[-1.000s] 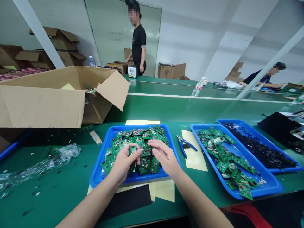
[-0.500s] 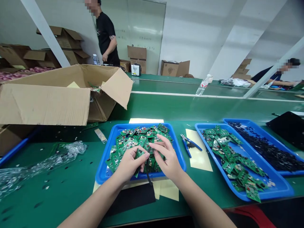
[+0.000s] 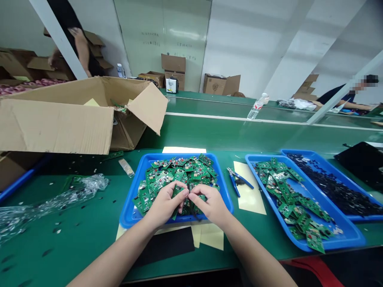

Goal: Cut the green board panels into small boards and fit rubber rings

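Note:
My left hand (image 3: 167,203) and my right hand (image 3: 209,201) meet fingertip to fingertip over a blue tray (image 3: 127,209) heaped with green circuit boards (image 3: 158,181). Both are closed in a pinch on a thin black strip (image 3: 196,216), whose end hangs down toward the tray's near rim. Its middle is mostly covered by my fingers, so its exact kind stays unclear. Under the tray lie yellowish paper sheets (image 3: 212,238), and a black sheet (image 3: 170,247) lies in front.
Blue-handled cutters (image 3: 236,181) lie right of the tray. Farther right stand a second tray (image 3: 344,237) of boards and a tray of small black pieces (image 3: 338,183). A large cardboard box (image 3: 56,127) and clear plastic wrap (image 3: 89,187) occupy the left. Two people work beyond the bench.
My right hand's spread fingers have closed in against the left fingertips. The strip's hanging end has swung right. A person in black at the back has moved left.

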